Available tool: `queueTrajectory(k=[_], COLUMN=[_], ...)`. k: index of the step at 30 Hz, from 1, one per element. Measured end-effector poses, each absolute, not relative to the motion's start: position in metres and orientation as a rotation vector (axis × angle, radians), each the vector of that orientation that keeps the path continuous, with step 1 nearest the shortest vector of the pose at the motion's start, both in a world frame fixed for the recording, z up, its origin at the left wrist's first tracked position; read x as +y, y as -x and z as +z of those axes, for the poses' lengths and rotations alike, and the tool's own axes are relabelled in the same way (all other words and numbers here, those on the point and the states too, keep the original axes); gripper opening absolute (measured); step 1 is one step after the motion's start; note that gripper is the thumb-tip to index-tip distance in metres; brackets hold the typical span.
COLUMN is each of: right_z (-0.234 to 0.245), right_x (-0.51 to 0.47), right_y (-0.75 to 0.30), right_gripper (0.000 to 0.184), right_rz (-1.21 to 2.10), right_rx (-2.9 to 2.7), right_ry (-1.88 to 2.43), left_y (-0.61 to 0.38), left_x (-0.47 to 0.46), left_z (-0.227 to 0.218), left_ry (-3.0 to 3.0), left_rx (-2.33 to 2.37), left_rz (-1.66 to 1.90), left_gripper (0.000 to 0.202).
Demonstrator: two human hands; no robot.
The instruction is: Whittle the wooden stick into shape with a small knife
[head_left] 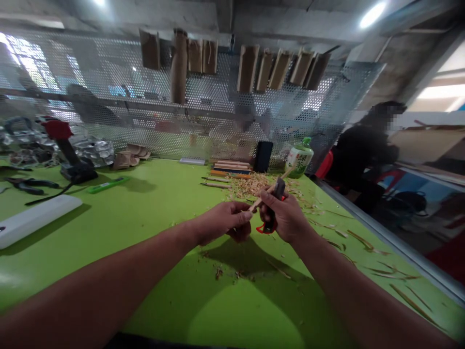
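Over a bright green counter (163, 203), two bare forearms reach in from the bottom of the view and meet near its middle. A thin, pale wooden stick (271, 190) runs between the hands, its long axis slanting away from the person and to the right, with the far tip rising toward a plastic bottle (300, 158). The left hand (225, 223) has a closed, pinching grip on the stick's near end. The right hand (285, 216) is clenched around the stick and a dark tool (279, 189), which has a red part (266, 229) showing below the fist; its exact kind is hidden.

Just beyond the hands lies a heap of wood shavings (254, 186), with longer curls (363, 241) scattered to the right. Behind the heap are a stack of flat wooden strips (230, 169) and a black phone-like slab (263, 156). The bottle has a green cap, and its label has green lettering too small to read.

Pliers (31, 185) and a long white case (32, 218) lie at the left. Brown paper strips (247, 68) hang from a perforated metal panel (181, 126). At the right, a seated person (366, 150) in dark clothing is beyond the counter's edge.
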State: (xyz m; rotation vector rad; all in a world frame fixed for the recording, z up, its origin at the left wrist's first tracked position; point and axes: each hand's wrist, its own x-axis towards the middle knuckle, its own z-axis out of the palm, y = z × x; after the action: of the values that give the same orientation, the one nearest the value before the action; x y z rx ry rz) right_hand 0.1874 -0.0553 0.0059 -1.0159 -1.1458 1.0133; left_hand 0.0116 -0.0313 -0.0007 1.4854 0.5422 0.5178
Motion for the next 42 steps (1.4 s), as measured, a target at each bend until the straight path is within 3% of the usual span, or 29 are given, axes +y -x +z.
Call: queueTrajectory(k=[9, 15, 20, 42], right_z=[0.005, 0.006, 0.007, 0.005], right_x=[-0.056, -0.056, -0.062, -0.066], right_y=[-0.185, -0.199, -0.189, -0.182], right_gripper=[0.040, 0.020, 0.024, 0.033], right_rz=[0.830, 0.034, -0.200, -0.212], right_rx=[-1.322, -1.806, -2.035, -2.130], right_ry=[1.174, 1.580, 1.716, 1.787], left_y=[-0.018, -0.016, -0.015, -0.017], left_x=[-0.034, -0.026, -0.026, -0.032], left_z=[-0.006, -0.004, -0.002, 0.004], left_ry=[-1.524, -1.515, -1.556, -1.956], left_rx=[0.574, 0.706, 0.674, 0.920], left_rz=[0.634, 0.832, 0.850, 0.885], left_gripper=[0.023, 0.011, 0.018, 0.019])
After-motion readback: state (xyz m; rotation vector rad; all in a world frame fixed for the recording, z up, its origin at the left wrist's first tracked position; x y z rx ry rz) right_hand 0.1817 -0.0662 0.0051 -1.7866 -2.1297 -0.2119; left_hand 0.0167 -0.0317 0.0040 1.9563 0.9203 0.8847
